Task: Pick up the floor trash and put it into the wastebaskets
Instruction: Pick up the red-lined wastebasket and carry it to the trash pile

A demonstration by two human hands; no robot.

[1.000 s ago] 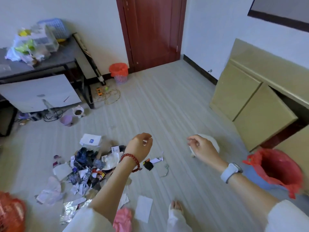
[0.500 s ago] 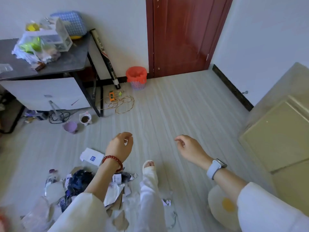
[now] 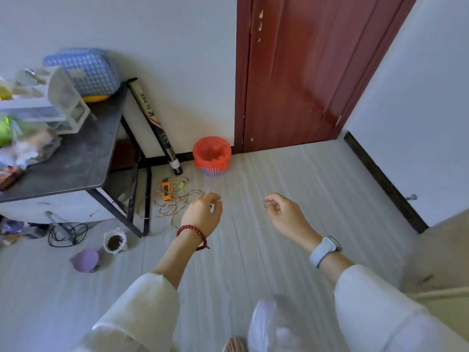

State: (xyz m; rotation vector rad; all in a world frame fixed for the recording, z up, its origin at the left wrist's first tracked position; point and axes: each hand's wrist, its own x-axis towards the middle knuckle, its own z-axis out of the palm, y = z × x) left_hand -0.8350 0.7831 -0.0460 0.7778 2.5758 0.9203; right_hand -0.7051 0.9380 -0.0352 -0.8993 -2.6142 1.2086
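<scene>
Since prev frame view swings off trash pile; wastebasket [image 3: 212, 156] lies straight ahead, nearer left hand [image 3: 203, 214], which maybe pinches a tiny scrap, while right hand [image 3: 284, 212] hangs loosely curled w/ nothing seen in it.

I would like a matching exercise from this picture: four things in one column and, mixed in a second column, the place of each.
Things:
1. wastebasket
2. bat
3. purple cup
4. blue basket

Places:
A. on the dark table, against the wall
B. on the floor beside the white cup
C. leaning on the wall beside the table
D. on the floor by the red door

Pairs: 1-D, 2-C, 3-B, 4-A
</scene>
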